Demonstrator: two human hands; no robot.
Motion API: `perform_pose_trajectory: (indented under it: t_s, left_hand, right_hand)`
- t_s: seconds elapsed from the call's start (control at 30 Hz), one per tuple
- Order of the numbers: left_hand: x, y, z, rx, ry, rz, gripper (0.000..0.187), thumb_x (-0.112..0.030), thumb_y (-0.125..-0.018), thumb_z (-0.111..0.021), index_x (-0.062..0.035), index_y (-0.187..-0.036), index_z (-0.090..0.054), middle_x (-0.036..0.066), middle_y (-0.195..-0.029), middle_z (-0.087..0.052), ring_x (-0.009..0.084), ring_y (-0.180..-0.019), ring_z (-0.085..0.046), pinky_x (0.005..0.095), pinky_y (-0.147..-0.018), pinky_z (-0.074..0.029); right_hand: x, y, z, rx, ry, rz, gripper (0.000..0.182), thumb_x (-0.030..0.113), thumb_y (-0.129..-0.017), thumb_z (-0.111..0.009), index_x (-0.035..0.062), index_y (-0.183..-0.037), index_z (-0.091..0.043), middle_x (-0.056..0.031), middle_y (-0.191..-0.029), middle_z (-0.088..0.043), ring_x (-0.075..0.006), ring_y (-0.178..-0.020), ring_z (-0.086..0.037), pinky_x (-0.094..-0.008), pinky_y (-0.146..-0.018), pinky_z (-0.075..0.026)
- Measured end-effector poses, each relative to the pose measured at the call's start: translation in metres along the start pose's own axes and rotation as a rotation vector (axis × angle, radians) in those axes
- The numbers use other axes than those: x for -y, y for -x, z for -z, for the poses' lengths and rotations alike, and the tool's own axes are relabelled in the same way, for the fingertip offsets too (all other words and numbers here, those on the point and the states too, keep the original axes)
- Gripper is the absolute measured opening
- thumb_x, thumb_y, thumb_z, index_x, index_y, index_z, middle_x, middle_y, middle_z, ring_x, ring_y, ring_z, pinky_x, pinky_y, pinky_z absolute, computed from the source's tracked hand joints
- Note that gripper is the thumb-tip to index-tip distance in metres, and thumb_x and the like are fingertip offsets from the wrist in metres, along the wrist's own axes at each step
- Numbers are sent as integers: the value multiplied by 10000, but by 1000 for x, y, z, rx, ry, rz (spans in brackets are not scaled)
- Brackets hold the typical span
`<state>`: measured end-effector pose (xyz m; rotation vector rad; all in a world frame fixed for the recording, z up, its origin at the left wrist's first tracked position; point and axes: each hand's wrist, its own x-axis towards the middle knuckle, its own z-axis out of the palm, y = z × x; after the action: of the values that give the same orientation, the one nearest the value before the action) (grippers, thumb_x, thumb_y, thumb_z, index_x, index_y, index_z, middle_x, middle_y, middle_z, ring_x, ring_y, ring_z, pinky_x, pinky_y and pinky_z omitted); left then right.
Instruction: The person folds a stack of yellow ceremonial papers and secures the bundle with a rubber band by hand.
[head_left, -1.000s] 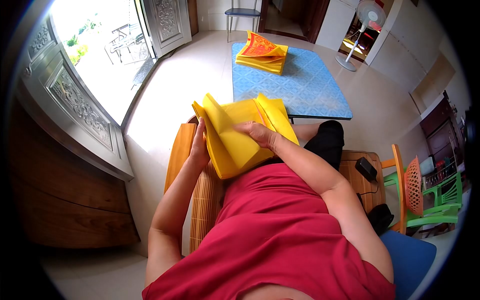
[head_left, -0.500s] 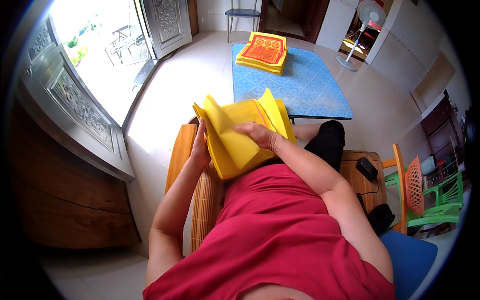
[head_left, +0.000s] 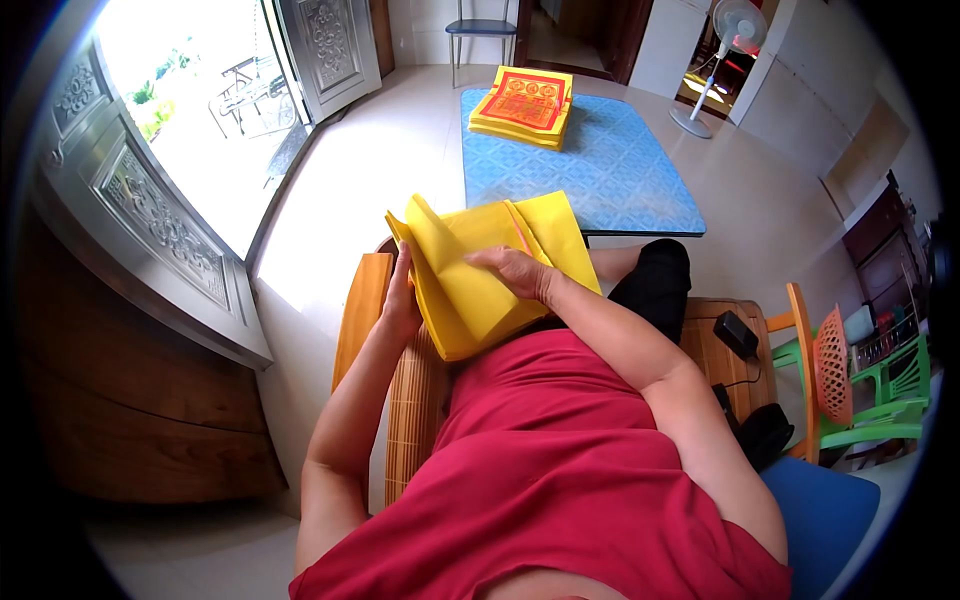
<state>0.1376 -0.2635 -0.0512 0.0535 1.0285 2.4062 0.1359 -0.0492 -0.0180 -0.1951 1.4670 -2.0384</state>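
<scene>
A bundle of yellow paper sheets [head_left: 465, 310] rests on my lap, its left part curled up. My left hand [head_left: 400, 300] grips the bundle along the left edge, its fingers partly hidden behind the paper. Across the middle of the sheets lies my right hand [head_left: 517, 272], its thumb stretched along the paper and its other fingers mostly out of sight. Paper is held in it. On the right side a sheet lies flat, with a thin red line showing beside it. Farther off, a stack of yellow paper with red print [head_left: 525, 103] sits on the blue table [head_left: 590, 180].
I sit on a wooden seat [head_left: 700, 345] with a black adapter [head_left: 735, 335] on its right part. A standing fan [head_left: 715, 70], a blue-seated chair [head_left: 482, 28] and an open metal door [head_left: 150, 200] surround the room. Green plastic chairs [head_left: 880, 415] are at the right.
The raised, curled sheet at the bundle's right side has come down flat. Both hands keep nearly the same places.
</scene>
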Motion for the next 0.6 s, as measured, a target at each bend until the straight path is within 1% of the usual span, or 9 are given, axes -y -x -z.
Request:
perform_pose_trajectory:
  t_s: [0.17,0.27,0.6]
  left_hand:
    - [1,-2,4,-4,30,23,769,-669,-911,-363,-31,-1331,-454,175,-1242,-564,263,-1114,-582,392,-954,-489]
    - [1,-1,1,-6,19,4,761,-664,-914,-362,-34,-1331,-453,171,-1242,-565,259,-1116,-581,390,-956,-488]
    - [1,0,-1,-9,19,-2,759,-666,-914,-359,-42,-1336,-449,170,-1248,-561,260,-1123,-579,390,-962,-486]
  right_hand:
    - [0,0,0,4,2,-2,358,227,-944,-527,-41,-1169,-602,-117,-1117,-649,-184,-972,-635,-296,-876,-499]
    - [0,1,-1,9,-28,-11,361,222,-947,-521,-46,-1181,-590,-123,-1124,-646,-188,-977,-635,-299,-876,-501]
    - [2,3,-3,1,14,-13,381,225,-958,-510,-56,-1210,-564,-131,-1153,-633,-195,-995,-631,-305,-884,-500]
